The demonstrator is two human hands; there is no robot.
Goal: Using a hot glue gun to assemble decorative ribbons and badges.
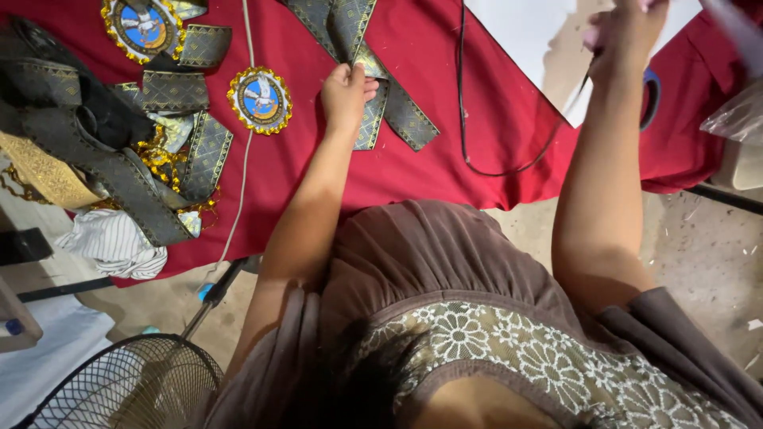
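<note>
Red cloth [445, 159] covers the work table, with a bare concrete floor [699, 262] below. Left hand [346, 94] is clenched on a dark green, gold-patterned woven ribbon [397, 107], pinning its folded crossing flat against the cloth. Ribbon appears light, soft and pliable; hold it at the crossing so the folds stay set. Right hand [628, 32] is raised at the frame edge, blurred; its grip cannot be determined. Round gold-fringed blue badge [259, 99] lies nearby.

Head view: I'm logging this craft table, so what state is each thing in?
Left hand: closed on the crossed ribbon.
Crossed ribbon: flat on the red cloth, pinned at its crossing.
Right hand: raised, blurred, grip unclear.
Round badge: lying face up, loose.
Fan: on the floor.
</note>
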